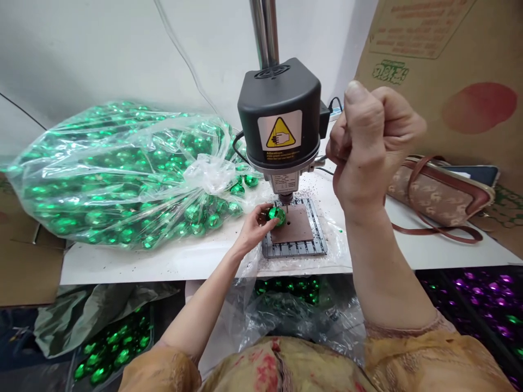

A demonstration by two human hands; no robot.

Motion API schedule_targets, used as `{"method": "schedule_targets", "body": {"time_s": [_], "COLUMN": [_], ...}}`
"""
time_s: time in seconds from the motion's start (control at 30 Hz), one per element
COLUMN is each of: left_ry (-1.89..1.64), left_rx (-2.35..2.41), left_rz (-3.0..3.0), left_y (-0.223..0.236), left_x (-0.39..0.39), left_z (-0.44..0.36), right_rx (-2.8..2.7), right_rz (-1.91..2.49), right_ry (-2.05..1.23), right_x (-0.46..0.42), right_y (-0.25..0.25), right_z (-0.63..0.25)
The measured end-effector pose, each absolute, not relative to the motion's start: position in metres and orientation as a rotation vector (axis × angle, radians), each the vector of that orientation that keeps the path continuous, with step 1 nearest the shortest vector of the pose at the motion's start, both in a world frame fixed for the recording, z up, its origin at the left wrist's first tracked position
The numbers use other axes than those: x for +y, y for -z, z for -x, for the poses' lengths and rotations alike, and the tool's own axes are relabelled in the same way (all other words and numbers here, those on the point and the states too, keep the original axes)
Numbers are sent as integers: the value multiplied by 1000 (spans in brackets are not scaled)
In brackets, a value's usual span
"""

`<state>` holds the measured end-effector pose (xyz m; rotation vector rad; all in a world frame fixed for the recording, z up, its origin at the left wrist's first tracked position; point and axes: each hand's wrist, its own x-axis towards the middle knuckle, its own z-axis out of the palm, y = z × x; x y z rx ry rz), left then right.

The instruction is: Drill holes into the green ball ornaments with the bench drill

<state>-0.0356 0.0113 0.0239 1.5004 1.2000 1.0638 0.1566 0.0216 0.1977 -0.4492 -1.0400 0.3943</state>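
Note:
A shiny green faceted ball [277,216] is pinched between the thumb and fingers of my left hand [258,222]. The ball is beside the bit of a black drill press [279,114], over a brown board [300,224] on the slotted metal base [294,249]. I cannot tell whether the bit touches the ball. To the right of the drill head, my right hand [370,136] is raised in a fist around the press's lever. The lever's grip is hidden inside my fingers; only a short metal part [320,161] shows beside the head.
On the left lies a large clear bag [118,174] of green balls, several loose near its mouth. A patterned purse [441,190] with a brown strap and a cardboard box [445,65] stand right. Bins of green balls [110,348] and purple balls [486,299] sit below the white table [134,267]. Dark shavings surround the base.

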Motion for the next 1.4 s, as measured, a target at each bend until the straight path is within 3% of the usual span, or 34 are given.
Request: {"method": "schedule_targets", "body": {"time_s": [0.43, 0.73, 1.4], "left_ry": [-1046, -1222, -1259], "left_rx": [1272, 1206, 1172], "left_rz": [-2035, -1801, -1824], "left_y": [-24, -4, 4], "left_x": [11, 0, -1], "left_z": [11, -1, 1], "right_rx": [-1058, -1072, -1043], "right_rz": [441, 543, 369], "right_ry": [-356, -296, -191], "right_x": [23, 22, 8], "right_y": [-194, -189, -148], "right_z": [-157, -157, -157]}}
